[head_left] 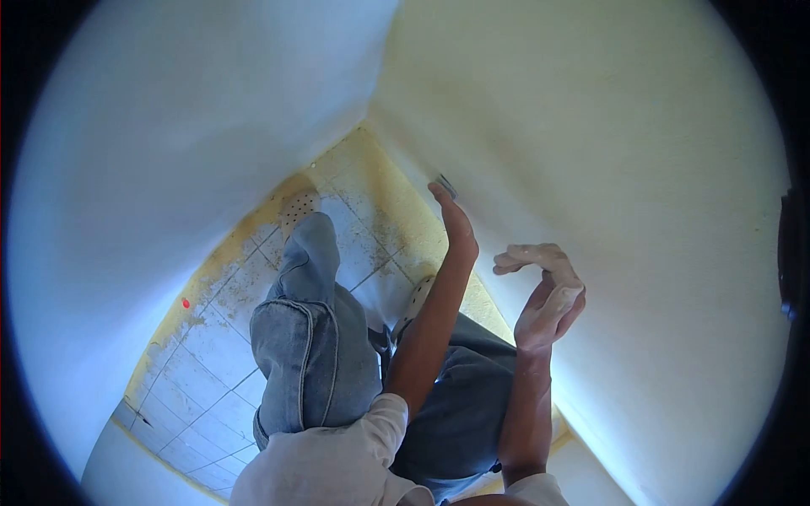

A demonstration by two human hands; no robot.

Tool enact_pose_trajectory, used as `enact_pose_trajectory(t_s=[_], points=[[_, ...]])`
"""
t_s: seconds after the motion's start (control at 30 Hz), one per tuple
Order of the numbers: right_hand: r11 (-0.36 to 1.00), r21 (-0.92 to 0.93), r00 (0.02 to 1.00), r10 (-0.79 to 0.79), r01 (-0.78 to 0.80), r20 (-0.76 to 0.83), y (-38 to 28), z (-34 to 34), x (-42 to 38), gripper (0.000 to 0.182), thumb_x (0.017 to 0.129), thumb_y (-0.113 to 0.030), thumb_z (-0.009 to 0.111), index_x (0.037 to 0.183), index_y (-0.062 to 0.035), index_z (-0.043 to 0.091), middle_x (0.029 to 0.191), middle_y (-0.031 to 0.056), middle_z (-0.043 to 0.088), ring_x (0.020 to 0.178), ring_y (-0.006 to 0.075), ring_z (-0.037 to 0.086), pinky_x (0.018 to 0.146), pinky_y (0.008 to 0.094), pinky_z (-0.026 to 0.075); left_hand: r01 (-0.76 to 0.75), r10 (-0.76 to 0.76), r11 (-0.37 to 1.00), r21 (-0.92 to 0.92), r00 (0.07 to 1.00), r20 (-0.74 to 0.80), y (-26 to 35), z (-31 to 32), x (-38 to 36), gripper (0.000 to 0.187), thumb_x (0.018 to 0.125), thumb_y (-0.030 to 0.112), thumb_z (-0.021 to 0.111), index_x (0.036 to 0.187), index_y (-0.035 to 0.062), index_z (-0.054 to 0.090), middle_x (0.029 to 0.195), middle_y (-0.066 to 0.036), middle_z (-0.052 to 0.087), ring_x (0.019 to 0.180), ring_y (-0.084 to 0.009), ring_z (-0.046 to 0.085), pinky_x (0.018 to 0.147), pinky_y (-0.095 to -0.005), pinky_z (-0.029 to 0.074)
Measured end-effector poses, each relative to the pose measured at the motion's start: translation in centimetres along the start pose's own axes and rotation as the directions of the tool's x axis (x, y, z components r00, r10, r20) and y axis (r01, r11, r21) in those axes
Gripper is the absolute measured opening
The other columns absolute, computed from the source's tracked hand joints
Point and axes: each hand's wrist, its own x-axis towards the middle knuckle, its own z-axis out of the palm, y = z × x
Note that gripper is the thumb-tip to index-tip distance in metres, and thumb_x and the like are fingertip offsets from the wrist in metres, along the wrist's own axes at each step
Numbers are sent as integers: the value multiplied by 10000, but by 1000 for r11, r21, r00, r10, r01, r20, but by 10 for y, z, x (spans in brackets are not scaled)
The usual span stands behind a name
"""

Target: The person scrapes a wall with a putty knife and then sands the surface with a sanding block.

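My left hand (457, 223) reaches to the wall low on the right, its fingers closed around a small flat putty knife (447, 185). Only a thin greyish edge of that tool shows, right at the wall surface; the rest is hidden by the hand. My right hand (550, 295) is raised in front of the same right wall (658, 211), closer to my body. Its fingers are bent in a loose curve with a gap to the thumb side. Whitish paste coats the fingers and palm.
A second pale wall (169, 126) meets the right one in a corner ahead. Between them lies a tiled floor (215, 350) with dirt and crumbs, edged in yellow. A small red object (186, 303) lies by the left wall. My jeans-clad legs (312, 354) and dotted shoes (299, 207) fill the narrow space.
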Motion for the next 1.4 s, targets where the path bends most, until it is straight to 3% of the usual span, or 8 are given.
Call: enact_pose_trajectory(t_s=[0.2, 0.37, 0.43, 0.57, 0.73, 1.1, 1.3, 1.4], points=[[1000, -4, 1000, -29, 29, 12, 0, 1, 2, 825, 1148, -576, 202, 1013, 60, 709, 775, 178, 722, 669, 262, 697, 720, 383, 544, -142, 136, 990, 18, 971, 195, -35, -22, -4, 933, 1092, 722, 273, 1698, 28, 125, 1766, -152, 151, 1599, -278, 227, 1308, -398, 170], [999, 12, 999, -47, 47, 22, -3, -4, -3, 812, 1154, -558, 193, 1031, 61, 704, 798, 183, 719, 681, 261, 692, 727, 392, 544, -183, 209, 954, 238, 974, -87, 1, 13, -13, 911, 1107, 694, 251, 1704, 22, 104, 1771, -170, 182, 1616, -311, 214, 1311, -396, 166], [999, 8, 999, -47, 47, 23, 2, -2, -2, 782, 1161, -523, 195, 1036, 58, 705, 787, 181, 713, 693, 267, 697, 714, 384, 549, -228, 221, 970, 84, 972, 79, -57, -34, 21, 933, 1089, 729, 269, 1679, 13, 178, 1707, -178, 269, 1539, -306, 314, 1272, -423, 242], [999, -22, 1000, -26, 26, 9, 3, 2, 3, 796, 1156, -539, 194, 1031, 57, 707, 769, 174, 714, 684, 266, 692, 707, 379, 553, 38, -23, 993, -108, 990, 139, -40, -39, 39, 943, 1092, 719, 249, 1703, 27, 56, 1784, -171, 52, 1647, -283, 59, 1331, -395, 65], [1000, -6, 1000, -27, 27, 13, 0, 1, 3, 808, 1155, -543, 188, 1023, 65, 704, 771, 175, 714, 680, 266, 690, 702, 385, 552, -275, 288, 814, 512, 956, 56, -82, -42, 22, 896, 1104, 700, 202, 1715, 68, 34, 1796, -129, 61, 1642, -306, 108, 1330, -403, 91], [999, -40, 1000, 1, 0, 22, -2, 2, 5, 844, 1142, -595, 191, 1037, 63, 709, 805, 185, 719, 683, 259, 687, 747, 389, 532, 156, -130, 977, -143, 976, 176, -62, -41, 19, 1014, 1052, 789, 170, 1704, 26, 26, 1793, -151, 40, 1650, -301, 59, 1333, -405, 72], [1000, -8, 1000, -2, 2, -4, 10, 0, 1, 830, 1156, -551, 167, 1028, 70, 703, 807, 180, 712, 682, 264, 686, 698, 384, 547, 23, -29, 995, 99, 998, 62, -88, -44, -6, 1063, 1020, 839, 176, 1708, 45, 8, 1792, -148, 31, 1647, -279, 59, 1328, -417, 45], [1000, -28, 1000, -1, 1, -8, 8, -4, 1, 832, 1156, -554, 163, 1027, 70, 698, 808, 180, 711, 678, 262, 684, 701, 391, 543, 109, -90, 989, -97, 979, 181, -73, -46, 12, 1064, 1019, 838, 176, 1706, 50, -23, 1795, -145, -36, 1655, -268, -4, 1330, -415, 10]])
